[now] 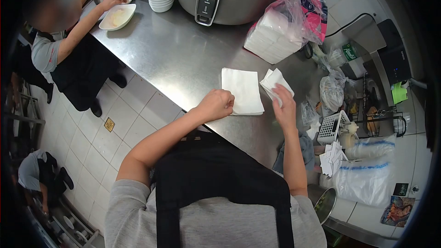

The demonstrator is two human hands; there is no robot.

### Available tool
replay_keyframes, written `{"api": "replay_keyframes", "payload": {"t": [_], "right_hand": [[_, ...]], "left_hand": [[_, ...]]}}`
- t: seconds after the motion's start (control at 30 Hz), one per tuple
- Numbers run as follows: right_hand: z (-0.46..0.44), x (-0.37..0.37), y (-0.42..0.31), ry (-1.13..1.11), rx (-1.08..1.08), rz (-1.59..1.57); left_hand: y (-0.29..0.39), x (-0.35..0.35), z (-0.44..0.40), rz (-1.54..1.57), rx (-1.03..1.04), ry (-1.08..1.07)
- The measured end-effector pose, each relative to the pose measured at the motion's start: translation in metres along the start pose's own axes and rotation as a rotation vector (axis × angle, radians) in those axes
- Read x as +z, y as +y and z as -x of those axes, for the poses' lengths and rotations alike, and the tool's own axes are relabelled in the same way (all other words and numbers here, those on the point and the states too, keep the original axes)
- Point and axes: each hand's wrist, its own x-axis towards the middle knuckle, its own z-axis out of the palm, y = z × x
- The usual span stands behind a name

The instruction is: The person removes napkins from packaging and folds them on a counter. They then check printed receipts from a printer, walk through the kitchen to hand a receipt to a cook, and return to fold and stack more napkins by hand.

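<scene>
Center of frame: the left hand, fingers curled nearly closed, contacts the left edge of the napkin stack; whether it grips a sheet cannot be determined. The right hand, fingers partly extended, touches the folded napkins beside the stack.

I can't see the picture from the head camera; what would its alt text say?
Two bare hands work with white napkins on a steel counter: the left hand at a flat stack, the right hand on a smaller folded pile.
</scene>
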Motion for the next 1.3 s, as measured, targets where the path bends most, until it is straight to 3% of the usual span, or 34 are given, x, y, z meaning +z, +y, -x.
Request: {"api": "replay_keyframes", "payload": {"t": [0.07,0.17,0.23,0.3,0.43,0.5,0.53,0.63,0.7,0.77,0.9,0.97,1.0,1.03,1.07,1.1,1.17,1.23,1.3], "right_hand": [[0.003,0.004,-0.013,-0.209,-0.145,-0.118],[0.009,0.017,-0.027,-0.330,-0.255,-0.064],[0.009,0.024,-0.021,-0.296,-0.313,-0.051],[0.009,0.027,-0.020,-0.290,0.083,-0.340],[0.005,0.020,-0.017,-0.336,0.191,-0.465],[0.005,0.018,-0.013,-0.417,0.283,-0.567],[0.005,0.017,-0.012,-0.420,0.284,-0.567],[0.001,0.009,-0.019,-0.450,0.209,-0.529],[-0.004,-0.003,-0.037,-0.278,-0.060,-0.278],[-0.001,-0.007,-0.052,-0.371,-0.122,-0.181],[0.010,0.010,-0.053,-0.572,-0.254,0.011],[0.009,0.021,-0.033,-0.450,-0.327,0.038],[0.005,0.022,-0.025,-0.521,-0.010,-0.170],[0.001,0.025,-0.018,-0.580,0.314,-0.373],[-0.001,0.032,-0.008,-0.470,0.283,-0.521],[-0.005,0.038,-0.004,-0.469,0.283,-0.521],[-0.011,0.049,-0.003,-0.377,0.456,-0.728],[-0.015,0.056,-0.009,-0.316,0.491,-0.767],[-0.015,0.076,0.007,-0.246,0.524,-0.614]], "left_hand": [[-0.003,0.001,0.000,0.015,0.013,0.007],[-0.003,-0.003,-0.001,0.077,-0.034,-0.023],[-0.004,-0.009,-0.002,0.127,-0.103,-0.060],[-0.004,-0.019,-0.003,0.339,-0.225,-0.057],[-0.002,-0.035,0.002,0.380,-0.129,-0.039],[-0.002,-0.029,0.011,0.132,0.201,-0.006],[0.003,-0.026,0.013,0.029,0.228,-0.031],[-0.001,0.001,0.014,-0.203,0.245,0.059],[-0.004,0.010,0.017,-0.208,0.256,0.069],[-0.006,0.013,0.021,-0.223,0.253,0.045],[-0.009,0.014,0.024,-0.118,0.233,0.058],[-0.003,0.001,0.021,-0.016,0.090,-0.053],[0.003,-0.008,0.018,-0.014,0.085,-0.050],[0.009,-0.019,0.012,0.089,-0.081,-0.145],[0.012,-0.024,0.008,0.190,-0.245,-0.243],[0.009,-0.021,0.007,0.190,-0.243,-0.243],[-0.009,-0.002,0.005,0.513,-0.368,-0.042],[-0.011,-0.001,0.001,0.400,-0.338,0.045],[-0.006,-0.003,0.002,0.321,-0.401,0.118]]}}
